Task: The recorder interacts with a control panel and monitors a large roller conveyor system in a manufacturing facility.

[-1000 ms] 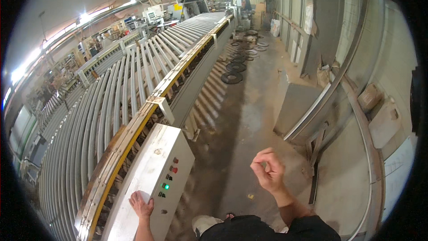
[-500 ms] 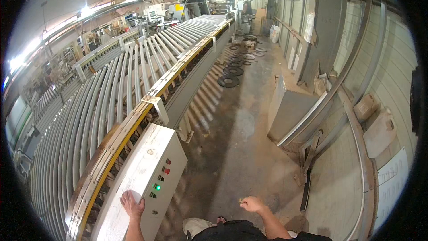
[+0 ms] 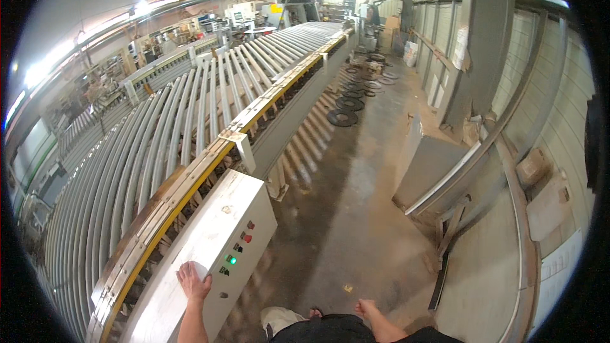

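My left hand (image 3: 193, 280) lies flat, fingers spread, on the top of a white control cabinet (image 3: 210, 235). The cabinet's sloped side carries red buttons and a lit green lamp (image 3: 232, 259) just right of that hand. My right hand (image 3: 366, 309) hangs low by my hip over the concrete floor, holding nothing, its fingers loosely curled. A shoe tip shows between my arms at the bottom edge.
A long roller conveyor (image 3: 190, 127) with a yellow side rail runs from the cabinet toward the back. Dark rings (image 3: 343, 117) lie on the dusty floor (image 3: 343, 216) farther up the aisle. A grey metal box (image 3: 429, 162) and a corrugated wall (image 3: 540, 152) stand at the right.
My right hand has dropped from chest height down to my hip. The left hand has stayed on the cabinet top, and the view has shifted slightly forward.
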Demonstrator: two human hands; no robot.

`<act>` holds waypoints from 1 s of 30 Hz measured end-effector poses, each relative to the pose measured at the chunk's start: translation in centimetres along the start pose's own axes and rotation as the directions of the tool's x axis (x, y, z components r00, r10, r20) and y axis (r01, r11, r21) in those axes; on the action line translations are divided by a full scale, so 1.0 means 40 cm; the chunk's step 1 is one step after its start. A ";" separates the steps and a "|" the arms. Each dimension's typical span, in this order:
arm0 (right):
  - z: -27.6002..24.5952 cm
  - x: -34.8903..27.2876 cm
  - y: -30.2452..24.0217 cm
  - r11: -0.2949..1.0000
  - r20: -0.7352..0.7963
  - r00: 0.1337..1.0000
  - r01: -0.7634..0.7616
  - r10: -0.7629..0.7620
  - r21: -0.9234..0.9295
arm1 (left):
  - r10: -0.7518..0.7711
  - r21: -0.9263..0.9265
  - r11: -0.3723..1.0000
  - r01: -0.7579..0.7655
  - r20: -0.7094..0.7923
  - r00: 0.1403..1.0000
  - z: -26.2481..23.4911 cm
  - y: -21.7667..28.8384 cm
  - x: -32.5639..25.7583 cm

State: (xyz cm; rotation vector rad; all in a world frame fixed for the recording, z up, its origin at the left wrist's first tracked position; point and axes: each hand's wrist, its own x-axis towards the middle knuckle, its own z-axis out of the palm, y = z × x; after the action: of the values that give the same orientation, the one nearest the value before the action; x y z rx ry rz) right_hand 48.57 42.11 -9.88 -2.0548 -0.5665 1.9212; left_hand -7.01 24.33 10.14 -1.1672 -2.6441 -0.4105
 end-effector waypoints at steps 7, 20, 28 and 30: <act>-0.027 0.019 0.029 0.999 0.070 0.997 -0.045 0.044 0.011 | 0.037 0.042 0.998 -0.037 0.004 0.999 -0.003 0.011 0.008; 0.018 0.020 -0.033 0.997 0.089 0.996 0.033 -0.027 -0.063 | 0.017 0.038 0.999 -0.017 0.016 1.000 -0.006 0.015 0.009; 0.024 0.022 -0.014 0.994 0.073 0.997 0.033 -0.025 -0.107 | 0.015 0.034 0.999 -0.015 -0.007 1.000 -0.017 0.020 0.012; 0.018 0.029 -0.006 0.995 0.075 0.997 0.030 -0.023 -0.099 | 0.012 0.036 0.999 -0.012 -0.008 1.000 -0.014 0.016 0.011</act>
State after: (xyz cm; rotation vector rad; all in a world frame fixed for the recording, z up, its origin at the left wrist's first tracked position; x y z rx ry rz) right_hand 47.88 42.79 -10.87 -2.0315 -0.7174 1.9982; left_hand -6.75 24.85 10.88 -1.1681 -2.6251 -0.3638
